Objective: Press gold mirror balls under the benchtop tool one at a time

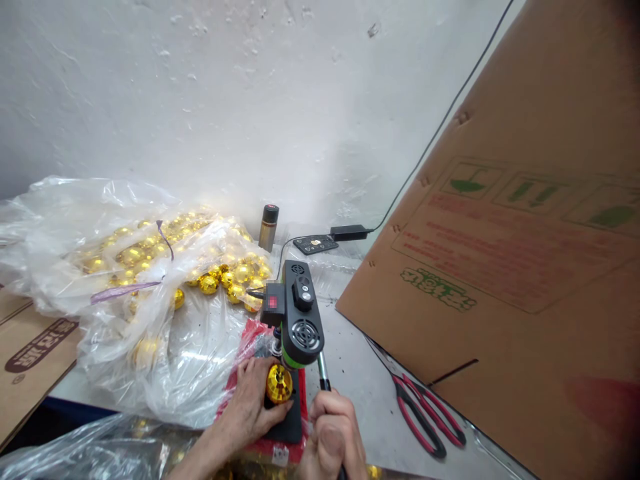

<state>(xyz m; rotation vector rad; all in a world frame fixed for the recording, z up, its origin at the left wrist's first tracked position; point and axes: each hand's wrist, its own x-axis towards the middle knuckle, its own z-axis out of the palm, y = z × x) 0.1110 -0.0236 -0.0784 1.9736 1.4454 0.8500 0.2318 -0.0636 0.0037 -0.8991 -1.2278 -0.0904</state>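
A shiny gold ball [279, 384] with a mirrored, faceted surface is between the fingers of my left hand [249, 393]. It sits over the black base plate [289, 427] of a small black bench machine [301, 313] with round vents and a green ring under its head. The ball is just below and in front of that head; contact between them cannot be made out. On the machine's right side, my right hand [334, 427] is wrapped around a metal lever [322, 367] with a black grip. Red material [257, 330] lies under the base.
Left, a clear plastic bag [115, 333] spills gold balls [243, 273]. A spray can [269, 227], a black power adapter [349, 233] and a dark phone-like slab [315, 244] are by the wall. Right, red-and-black handled pliers [430, 417] lie beside a large cardboard box [500, 200].
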